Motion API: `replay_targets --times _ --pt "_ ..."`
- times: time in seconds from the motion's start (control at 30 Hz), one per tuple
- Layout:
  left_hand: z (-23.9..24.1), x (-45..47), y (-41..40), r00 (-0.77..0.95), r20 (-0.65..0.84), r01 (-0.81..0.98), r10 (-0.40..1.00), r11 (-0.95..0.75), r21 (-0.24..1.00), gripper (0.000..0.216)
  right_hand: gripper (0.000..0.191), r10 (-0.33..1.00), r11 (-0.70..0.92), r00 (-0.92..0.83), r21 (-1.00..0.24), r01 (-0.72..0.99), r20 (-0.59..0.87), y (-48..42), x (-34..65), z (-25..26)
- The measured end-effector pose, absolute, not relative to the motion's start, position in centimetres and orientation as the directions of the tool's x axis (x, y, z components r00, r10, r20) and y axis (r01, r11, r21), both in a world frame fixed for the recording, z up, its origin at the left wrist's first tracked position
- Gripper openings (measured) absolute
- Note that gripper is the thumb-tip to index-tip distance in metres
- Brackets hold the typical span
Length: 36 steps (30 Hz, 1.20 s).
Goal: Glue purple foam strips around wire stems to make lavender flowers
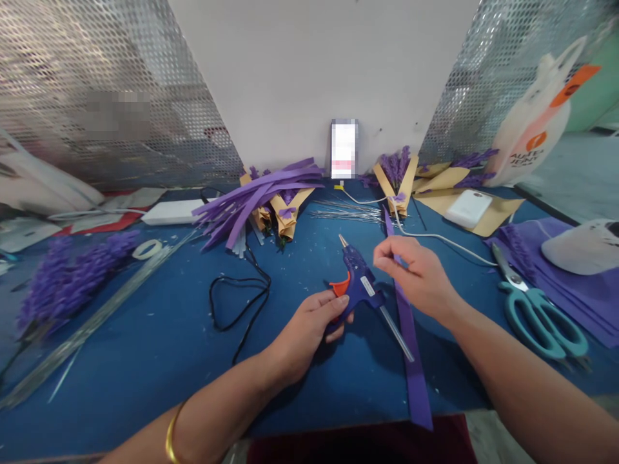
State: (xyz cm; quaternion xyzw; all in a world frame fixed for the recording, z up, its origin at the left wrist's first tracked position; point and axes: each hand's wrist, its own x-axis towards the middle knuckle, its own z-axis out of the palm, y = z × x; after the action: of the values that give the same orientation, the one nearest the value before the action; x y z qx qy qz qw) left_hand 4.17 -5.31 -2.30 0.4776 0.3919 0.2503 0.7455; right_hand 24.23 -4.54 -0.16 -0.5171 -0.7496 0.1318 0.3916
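Observation:
My left hand (309, 325) grips the handle of a blue glue gun (356, 277) with an orange trigger, its tip pointing away from me. A glue stick (395, 332) juts out of the gun's back. My right hand (416, 274) hovers just right of the gun, fingers pinched on a long purple paper strip (411, 348) that runs from the far wires to the table's front edge. Thin metal wires (348, 212) lie beyond the gun.
A pile of purple strips (256, 196) and kraft-paper cones lies at the back. Teal scissors (541, 312) rest on the right near purple sheets (580, 290). Purple flower stems (72, 274) and glue sticks (87, 328) lie left. A black cord (236, 303) loops mid-table.

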Motion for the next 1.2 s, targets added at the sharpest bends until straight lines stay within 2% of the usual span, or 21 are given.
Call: replay_targets --times 0.07,0.1,0.27,0.37,0.6,0.8,0.97,1.03,1.1,1.2 --pt "-2.35 4.13 -5.24 0.562 -0.346 -0.009 0.751 0.424 0.906 0.031 0.016 0.9 0.37 -0.065 -0.678 0.635 0.431 -4.61 24.3 -0.25" --pt "-2.4 4.11 -5.22 0.561 -0.341 -0.021 0.755 0.425 0.905 0.031 0.016 0.896 0.363 -0.04 -0.678 0.639 0.442 -4.62 24.3 -0.35" --pt "-2.67 4.11 -5.24 0.568 -0.318 -0.038 0.759 0.41 0.911 0.03 0.011 0.808 0.465 -0.132 -0.485 0.74 0.574 -4.62 24.04 -0.89" --pt "-2.65 4.12 -5.3 0.566 -0.323 -0.031 0.758 0.411 0.911 0.03 0.005 0.811 0.455 -0.145 -0.455 0.766 0.567 -4.63 23.8 -0.98" --pt "-2.74 4.13 -5.55 0.578 -0.309 0.004 0.756 0.376 0.927 0.03 0.014 0.894 0.367 -0.1 -0.586 0.723 0.436 -4.6 23.57 -0.91" --pt "-2.81 4.24 -5.45 0.578 -0.313 -0.014 0.753 0.393 0.919 0.031 0.016 0.899 0.391 -0.165 -0.575 0.719 0.405 -4.48 23.62 -0.88" --pt "-2.55 4.24 -5.42 0.571 -0.321 -0.038 0.756 0.415 0.909 0.03 0.016 0.933 0.312 -0.051 -0.728 0.61 0.357 -4.54 23.55 -0.56" --pt "-2.52 4.22 -5.43 0.569 -0.32 -0.044 0.757 0.417 0.908 0.029 0.016 0.929 0.292 0.011 -0.749 0.595 0.371 -4.58 23.57 -0.48" --pt "-2.55 4.22 -5.42 0.57 -0.315 -0.05 0.759 0.415 0.909 0.028 0.016 0.902 0.322 0.028 -0.715 0.62 0.431 -4.61 23.6 -0.52" --pt "-2.62 4.21 -5.39 0.567 -0.313 -0.054 0.762 0.414 0.909 0.029 0.015 0.836 0.414 -0.054 -0.562 0.716 0.546 -4.63 23.63 -0.75"
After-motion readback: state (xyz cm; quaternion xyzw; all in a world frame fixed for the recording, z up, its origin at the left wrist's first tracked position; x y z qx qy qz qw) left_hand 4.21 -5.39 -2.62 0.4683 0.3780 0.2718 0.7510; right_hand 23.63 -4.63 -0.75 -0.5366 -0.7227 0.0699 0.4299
